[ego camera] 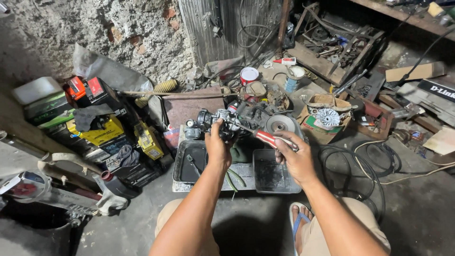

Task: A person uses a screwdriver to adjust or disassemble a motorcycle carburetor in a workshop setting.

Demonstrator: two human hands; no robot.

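Gripping a small dark engine part (222, 124) with closed fingers, the left hand (217, 146) is holding it above two black trays (272, 178). The right hand (295, 159) is closing around a red-and-white screwdriver (265, 136), whose tip is touching the part. A cardboard box (327, 124) is standing to the right.

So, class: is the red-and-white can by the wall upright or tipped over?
Upright. The red-and-white can stands on its base on the floor, with its round white top facing up.
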